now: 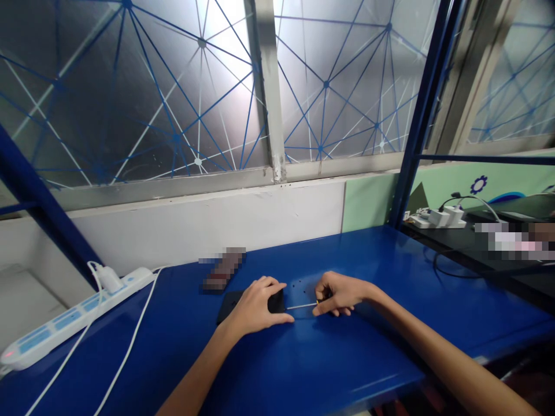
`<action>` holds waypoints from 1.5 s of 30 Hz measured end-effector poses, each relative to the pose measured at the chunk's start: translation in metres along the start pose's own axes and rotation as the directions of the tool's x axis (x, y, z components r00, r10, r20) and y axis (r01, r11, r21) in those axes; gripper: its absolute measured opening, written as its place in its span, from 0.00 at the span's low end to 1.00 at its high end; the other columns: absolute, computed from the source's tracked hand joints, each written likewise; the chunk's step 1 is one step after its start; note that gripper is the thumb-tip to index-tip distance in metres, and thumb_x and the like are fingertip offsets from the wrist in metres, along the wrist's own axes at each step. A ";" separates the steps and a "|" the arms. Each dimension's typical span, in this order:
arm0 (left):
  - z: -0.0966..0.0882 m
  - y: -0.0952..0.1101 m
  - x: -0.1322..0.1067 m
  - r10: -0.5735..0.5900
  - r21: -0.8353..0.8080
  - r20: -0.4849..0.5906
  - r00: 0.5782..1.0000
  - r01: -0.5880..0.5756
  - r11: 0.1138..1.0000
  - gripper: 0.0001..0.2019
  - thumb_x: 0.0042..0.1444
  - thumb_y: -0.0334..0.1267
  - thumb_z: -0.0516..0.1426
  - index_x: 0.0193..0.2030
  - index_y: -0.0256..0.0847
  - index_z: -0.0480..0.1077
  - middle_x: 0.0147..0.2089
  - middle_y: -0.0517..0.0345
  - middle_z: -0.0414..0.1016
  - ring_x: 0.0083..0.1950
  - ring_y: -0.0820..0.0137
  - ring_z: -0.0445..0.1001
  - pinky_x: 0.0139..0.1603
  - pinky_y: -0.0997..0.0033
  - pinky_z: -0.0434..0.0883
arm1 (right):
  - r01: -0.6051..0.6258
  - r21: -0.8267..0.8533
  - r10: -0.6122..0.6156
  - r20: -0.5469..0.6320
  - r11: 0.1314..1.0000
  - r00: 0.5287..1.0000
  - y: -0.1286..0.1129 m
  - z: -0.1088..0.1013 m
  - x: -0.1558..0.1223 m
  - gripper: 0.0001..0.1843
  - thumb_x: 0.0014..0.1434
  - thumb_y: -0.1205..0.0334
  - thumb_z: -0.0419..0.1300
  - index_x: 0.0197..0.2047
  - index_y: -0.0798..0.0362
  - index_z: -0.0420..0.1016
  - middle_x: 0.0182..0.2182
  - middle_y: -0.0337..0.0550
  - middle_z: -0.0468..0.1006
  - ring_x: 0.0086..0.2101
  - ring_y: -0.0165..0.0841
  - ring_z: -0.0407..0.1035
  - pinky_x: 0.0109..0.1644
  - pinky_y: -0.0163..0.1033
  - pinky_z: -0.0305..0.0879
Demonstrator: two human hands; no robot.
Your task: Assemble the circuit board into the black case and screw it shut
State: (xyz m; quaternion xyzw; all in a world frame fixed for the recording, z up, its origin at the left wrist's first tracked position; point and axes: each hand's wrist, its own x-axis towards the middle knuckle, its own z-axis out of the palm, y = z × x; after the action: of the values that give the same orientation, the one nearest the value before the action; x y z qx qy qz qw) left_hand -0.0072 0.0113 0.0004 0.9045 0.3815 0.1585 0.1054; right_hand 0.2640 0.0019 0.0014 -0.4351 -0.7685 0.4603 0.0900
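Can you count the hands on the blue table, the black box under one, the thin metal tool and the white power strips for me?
Hands: 2, left hand and right hand
Black box: 1
Thin tool: 1
Power strips: 2, left strip and right strip
Total: 6

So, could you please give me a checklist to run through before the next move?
1. Left hand on the black device: ok, it lies across it.
2. Thin metal tool in the right hand's grip: ok, its shaft points at the device's right end.
3. Tool tip seated: cannot tell, too small to see.
4. Small dark pieces contained: not ok, they lie loose on the blue table near the right hand.
5. White cable away from both hands: ok, it runs off to the left.
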 end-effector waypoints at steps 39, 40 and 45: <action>0.000 0.002 -0.001 0.023 0.062 -0.004 1.000 -0.022 0.998 0.34 0.50 0.62 0.60 0.57 0.42 0.71 0.55 0.45 0.72 0.54 0.51 0.70 0.54 0.52 0.67 | 0.224 0.031 -0.220 -0.098 0.974 0.971 -0.004 -0.005 -0.001 0.07 0.58 0.64 0.54 0.34 0.57 0.71 0.24 0.37 0.70 0.23 0.26 0.64 0.27 0.30 0.58; 0.000 0.003 -0.001 0.022 0.061 -0.003 1.000 -0.021 0.998 0.34 0.50 0.62 0.60 0.57 0.42 0.71 0.55 0.45 0.72 0.54 0.51 0.70 0.54 0.52 0.67 | 0.230 0.038 -0.225 -0.098 0.972 0.969 -0.003 -0.006 -0.001 0.07 0.58 0.64 0.54 0.34 0.57 0.72 0.25 0.37 0.70 0.23 0.26 0.64 0.27 0.30 0.58; 0.004 -0.001 -0.001 0.012 0.009 -0.022 1.000 -0.012 1.000 0.33 0.47 0.62 0.62 0.56 0.44 0.72 0.54 0.46 0.73 0.53 0.51 0.70 0.53 0.53 0.68 | 0.237 -0.053 -0.242 -0.127 0.970 0.962 -0.003 -0.010 -0.005 0.12 0.55 0.56 0.62 0.34 0.59 0.76 0.23 0.36 0.69 0.22 0.24 0.58 0.25 0.29 0.54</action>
State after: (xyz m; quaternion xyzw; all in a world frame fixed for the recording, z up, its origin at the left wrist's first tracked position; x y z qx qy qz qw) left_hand -0.0068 0.0111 -0.0034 0.9054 0.3781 0.1676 0.0963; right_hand 0.2705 0.0037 0.0107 -0.3703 -0.8163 0.4017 0.1875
